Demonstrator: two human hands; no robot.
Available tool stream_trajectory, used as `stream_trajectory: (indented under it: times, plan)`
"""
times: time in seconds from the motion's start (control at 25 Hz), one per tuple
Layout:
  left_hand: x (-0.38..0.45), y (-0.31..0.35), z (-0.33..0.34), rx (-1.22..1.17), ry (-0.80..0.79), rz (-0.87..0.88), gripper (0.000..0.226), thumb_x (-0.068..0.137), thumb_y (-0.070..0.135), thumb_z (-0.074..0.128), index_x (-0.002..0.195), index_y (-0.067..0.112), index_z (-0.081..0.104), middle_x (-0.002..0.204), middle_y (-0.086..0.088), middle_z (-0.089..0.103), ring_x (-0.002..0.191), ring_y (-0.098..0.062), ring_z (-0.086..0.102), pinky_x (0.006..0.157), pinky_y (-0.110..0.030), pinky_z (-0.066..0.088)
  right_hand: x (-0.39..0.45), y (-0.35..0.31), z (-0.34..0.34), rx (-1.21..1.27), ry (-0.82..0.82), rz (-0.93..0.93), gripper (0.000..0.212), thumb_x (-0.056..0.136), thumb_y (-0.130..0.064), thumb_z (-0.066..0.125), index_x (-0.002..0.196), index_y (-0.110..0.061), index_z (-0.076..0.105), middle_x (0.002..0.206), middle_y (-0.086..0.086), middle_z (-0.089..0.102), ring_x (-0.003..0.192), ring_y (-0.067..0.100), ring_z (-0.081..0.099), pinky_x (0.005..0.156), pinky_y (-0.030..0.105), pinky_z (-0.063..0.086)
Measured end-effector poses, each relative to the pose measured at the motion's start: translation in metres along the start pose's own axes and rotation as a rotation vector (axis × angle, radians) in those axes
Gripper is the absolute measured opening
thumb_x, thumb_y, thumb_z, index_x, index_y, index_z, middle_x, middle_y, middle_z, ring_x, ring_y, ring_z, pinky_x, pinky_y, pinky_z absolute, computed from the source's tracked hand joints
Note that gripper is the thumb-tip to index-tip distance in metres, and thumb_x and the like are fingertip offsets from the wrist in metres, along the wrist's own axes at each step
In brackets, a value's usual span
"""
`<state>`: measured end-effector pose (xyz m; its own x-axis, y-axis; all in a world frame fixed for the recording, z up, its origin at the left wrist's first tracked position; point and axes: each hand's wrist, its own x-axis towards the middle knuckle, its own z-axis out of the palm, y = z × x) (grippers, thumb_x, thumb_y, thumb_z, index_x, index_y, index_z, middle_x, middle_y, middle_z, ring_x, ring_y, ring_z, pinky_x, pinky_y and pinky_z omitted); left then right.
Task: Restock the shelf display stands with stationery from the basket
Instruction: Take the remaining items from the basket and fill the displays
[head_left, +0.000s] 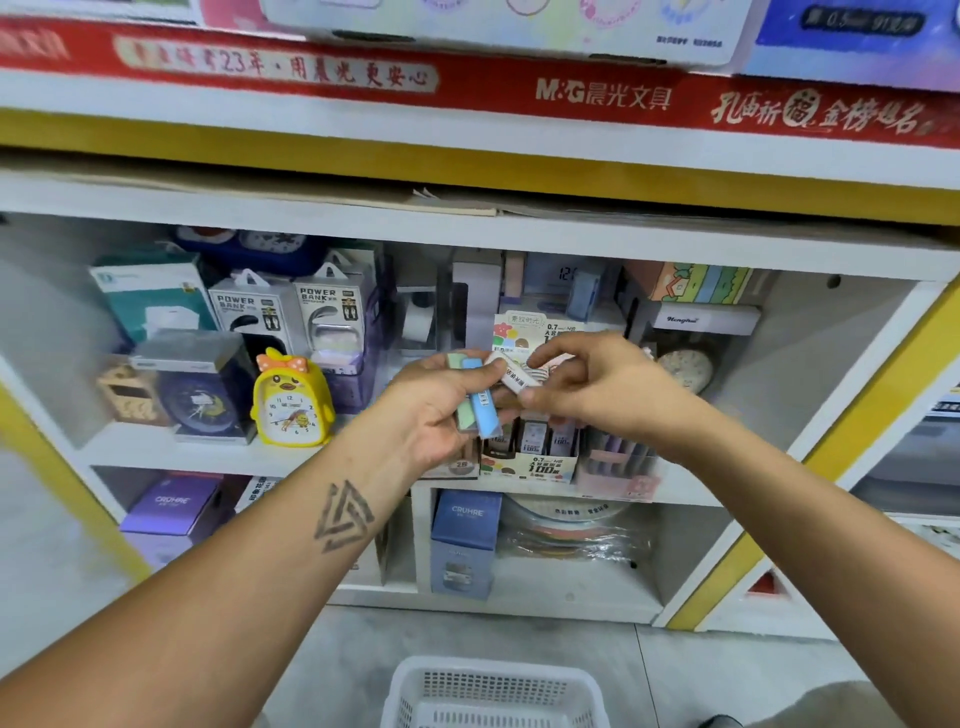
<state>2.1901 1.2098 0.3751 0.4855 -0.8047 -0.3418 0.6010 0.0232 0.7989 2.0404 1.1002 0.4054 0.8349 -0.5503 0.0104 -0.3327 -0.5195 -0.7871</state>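
My left hand grips a small bunch of flat lead cases, a blue one and a green one showing. My right hand pinches a white case between thumb and fingers, just right of the bunch. Both hands hover in front of the cardboard display stand of 0.7 mm leads on the middle shelf. A pink stand with purple cases sits to its right. The white basket stands on the floor below, its inside mostly out of frame.
A yellow chick alarm clock, power bank boxes and a blue clock box fill the shelf's left side. A round clock sits at the right. Blue Cruhre boxes stand on the lower shelf. A red banner runs above.
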Motion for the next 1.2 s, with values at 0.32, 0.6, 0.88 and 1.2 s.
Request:
stream_trajectory:
  times: [0.32,0.6,0.88,1.2]
  plan:
    - [-0.016,0.044,-0.059,-0.115,0.128,-0.021,0.016,0.101,0.011,0.048,0.108,-0.002,0.052,0.086,-0.029,0.071,0.077,-0.035,0.073,0.058,-0.043,0.062,0.045,-0.021,0.036,0.316,-0.002,0.049,0.023,0.086,0.003,0.071,0.108,-0.005,0.072,0.085,0.008,0.078,0.074,0.018,0.074,0.067,0.021,0.059]
    - [-0.025,0.074,-0.099,-0.129,0.198,-0.015,0.018,0.101,-0.003,0.028,0.097,-0.006,0.045,0.102,-0.028,0.061,0.092,-0.034,0.066,0.073,-0.044,0.052,0.088,-0.032,0.053,0.081,0.067,-0.007,0.018,0.094,0.005,0.062,0.108,-0.005,0.07,0.087,0.009,0.069,0.067,0.013,0.074,0.067,0.019,0.058]
    - [-0.022,0.08,-0.114,-0.154,0.195,-0.038,0.025,0.104,-0.001,0.027,0.094,-0.01,0.048,0.119,-0.027,0.061,0.109,-0.033,0.064,0.083,-0.044,0.051,0.141,-0.037,0.072,-0.435,0.239,-0.182,0.012,0.093,-0.009,0.068,0.1,-0.016,0.073,0.091,0.003,0.073,0.071,0.012,0.068,0.06,0.011,0.05]
    - [-0.022,0.079,-0.118,-0.082,0.198,-0.035,0.032,0.103,-0.001,0.029,0.126,-0.006,0.05,0.101,-0.02,0.067,0.084,-0.028,0.068,0.068,-0.046,0.054,0.172,-0.03,0.087,-0.851,0.145,-0.248,0.015,0.092,-0.007,0.065,0.1,-0.018,0.068,0.099,0.006,0.069,0.085,0.028,0.065,0.078,0.036,0.057]
